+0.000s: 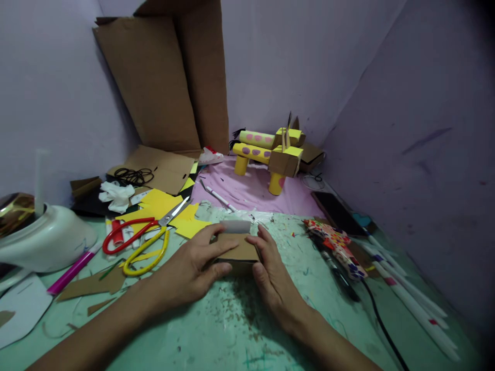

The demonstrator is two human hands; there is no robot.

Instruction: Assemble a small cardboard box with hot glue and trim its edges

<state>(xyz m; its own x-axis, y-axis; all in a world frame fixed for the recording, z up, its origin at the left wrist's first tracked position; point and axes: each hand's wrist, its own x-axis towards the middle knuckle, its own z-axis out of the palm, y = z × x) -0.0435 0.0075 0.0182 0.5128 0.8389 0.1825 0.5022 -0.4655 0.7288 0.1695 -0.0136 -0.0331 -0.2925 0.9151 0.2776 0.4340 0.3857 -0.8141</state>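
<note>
A small brown cardboard box sits on the green tabletop in front of me. My left hand grips its left side, thumb along the front and fingers over the top. My right hand closes on the right side, with the thumb at the front corner and fingers at the back. Just behind the box lies a pale grey tube-like piece; I cannot tell if it is joined to it. Scissors with red and yellow handles lie left of my left hand, beside cut yellow paper.
Two yellow spotted paper animals stand on pink cloth at the back. At right are a flower-patterned glue gun with a cord, a dark phone and white sticks. A white pot and a magenta marker are left.
</note>
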